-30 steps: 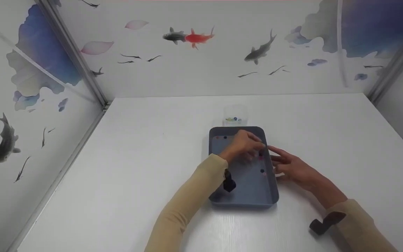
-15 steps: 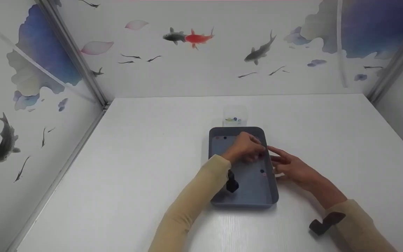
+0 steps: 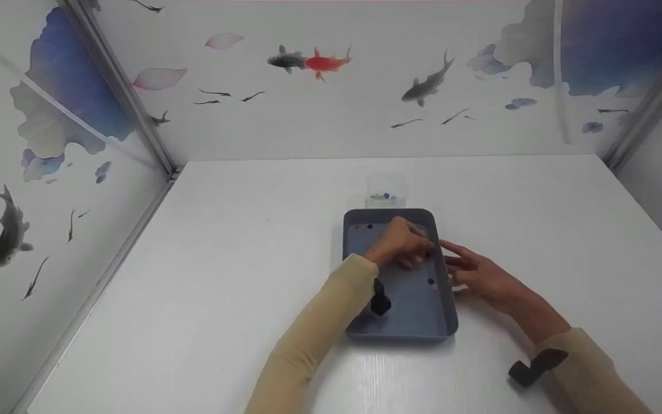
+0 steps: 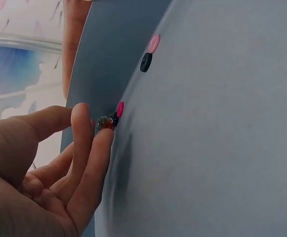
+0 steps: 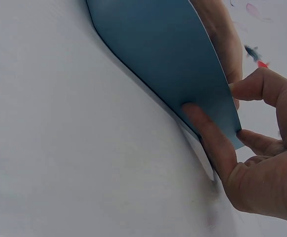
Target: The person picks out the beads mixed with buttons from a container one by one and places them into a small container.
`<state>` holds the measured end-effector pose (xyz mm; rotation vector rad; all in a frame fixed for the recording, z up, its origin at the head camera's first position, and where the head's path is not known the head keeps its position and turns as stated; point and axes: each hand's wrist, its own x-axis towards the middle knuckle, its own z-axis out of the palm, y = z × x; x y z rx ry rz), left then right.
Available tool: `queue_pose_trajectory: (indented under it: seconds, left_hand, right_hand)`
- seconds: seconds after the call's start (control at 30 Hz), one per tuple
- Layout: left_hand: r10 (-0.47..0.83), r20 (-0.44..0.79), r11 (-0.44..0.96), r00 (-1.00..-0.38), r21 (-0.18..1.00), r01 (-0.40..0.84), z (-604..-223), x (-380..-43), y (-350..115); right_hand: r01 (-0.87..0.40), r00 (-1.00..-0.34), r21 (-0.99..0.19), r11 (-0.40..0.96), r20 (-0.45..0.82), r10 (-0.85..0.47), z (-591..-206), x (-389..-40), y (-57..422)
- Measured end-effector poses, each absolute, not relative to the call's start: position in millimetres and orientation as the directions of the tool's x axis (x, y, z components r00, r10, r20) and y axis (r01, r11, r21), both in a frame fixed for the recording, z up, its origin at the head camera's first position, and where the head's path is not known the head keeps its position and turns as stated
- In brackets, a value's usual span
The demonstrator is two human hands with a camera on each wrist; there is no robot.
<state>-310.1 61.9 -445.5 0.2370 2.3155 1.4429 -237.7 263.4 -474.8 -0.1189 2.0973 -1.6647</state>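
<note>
A blue-grey tray point(image 3: 403, 310) lies on the white table. Inside it, near the right wall, my left hand point(image 3: 401, 238) holds a small clear glass marble point(image 4: 105, 122) at its fingertips. Right beside the marble, small black point(image 4: 116, 119) and hot-pink point(image 4: 120, 109) round pieces sit at the foot of the wall. Farther along the same wall are a black ring-like piece point(image 4: 146, 62) and a light-pink piece point(image 4: 154, 43). My right hand point(image 3: 489, 282) touches the tray's outer right wall with extended fingers point(image 5: 210, 136).
Behind the tray stands a clear container point(image 3: 387, 190) with several small coloured balls at its bottom. In the tray's far left corner lie a dark piece point(image 3: 370, 226) and a reddish piece point(image 3: 357, 226). Walls printed with fish surround the table point(image 3: 239, 259).
My left hand has shifted slightly right and nearer, partly covering the dark and pink pieces by the right wall. The right hand and the tray stay where they were.
</note>
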Motion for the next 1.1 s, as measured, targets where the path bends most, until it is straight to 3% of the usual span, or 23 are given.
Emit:
queue_pose_trajectory:
  seconds: [1.1]
  left_hand:
    - [0.292, -0.271, 0.478, -0.917, 0.872, -0.105, -451.8, -309.7, 66.2]
  right_hand:
    - [0.221, -0.895, -0.931, 0.289, -0.311, -0.32, -476.1, -238.1, 260.5]
